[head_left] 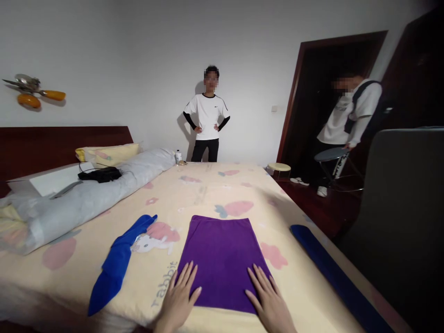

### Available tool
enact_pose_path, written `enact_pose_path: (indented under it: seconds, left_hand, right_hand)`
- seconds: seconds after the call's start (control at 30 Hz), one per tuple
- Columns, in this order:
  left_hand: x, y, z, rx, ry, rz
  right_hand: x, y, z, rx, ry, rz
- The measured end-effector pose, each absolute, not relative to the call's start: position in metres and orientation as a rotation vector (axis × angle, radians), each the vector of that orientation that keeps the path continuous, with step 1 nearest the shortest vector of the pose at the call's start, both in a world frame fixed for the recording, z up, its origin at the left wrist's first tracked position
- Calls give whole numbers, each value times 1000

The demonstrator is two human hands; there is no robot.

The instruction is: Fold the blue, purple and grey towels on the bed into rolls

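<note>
Since both palms face down in the head view, grip reads fully open: left hand (180,296) and right hand (268,298) rest on the near corners of the purple cloth (222,259), clamping nothing. Cloth lies flat, smooth, near the bed's (243,185) near edge. Free room either side, before blue cloth (116,266) left, navy strip (333,273) right. Bottle (178,157) at far edge; contents unclear.

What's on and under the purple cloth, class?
The left hand and right hand rest on the purple cloth; patterned bedsheet shows around it, but whatever the cloth covers is hidden.
</note>
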State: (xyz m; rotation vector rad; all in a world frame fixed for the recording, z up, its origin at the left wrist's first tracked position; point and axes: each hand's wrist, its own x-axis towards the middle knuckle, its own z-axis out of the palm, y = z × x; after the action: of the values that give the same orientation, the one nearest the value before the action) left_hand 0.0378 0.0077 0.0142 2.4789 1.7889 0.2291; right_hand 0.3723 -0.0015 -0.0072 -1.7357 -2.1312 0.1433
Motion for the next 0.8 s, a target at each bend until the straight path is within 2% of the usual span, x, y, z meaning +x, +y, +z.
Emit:
enact_pose_path:
  seconds: [0.17, 0.3, 0.37, 0.47, 0.8]
  left_hand:
    - [19, 5, 23, 2431, 1893, 122]
    - [75, 42, 47, 2567, 1772, 320]
    - [108, 69, 54, 2575, 1717, 331]
    - [128, 104, 51, 2464, 1805, 278]
    - [35, 116, 31, 2366, 2045, 172]
  right_hand:
    - [395, 7, -10, -1811, -2044, 68]
    - [337, 47, 24, -1612, -2147, 84]
    - [304, 71, 40, -1491, -2299, 198]
    - [283, 98, 47, -1535, -2373, 307]
    - [378, 117, 19, -1960, -2136, 176]
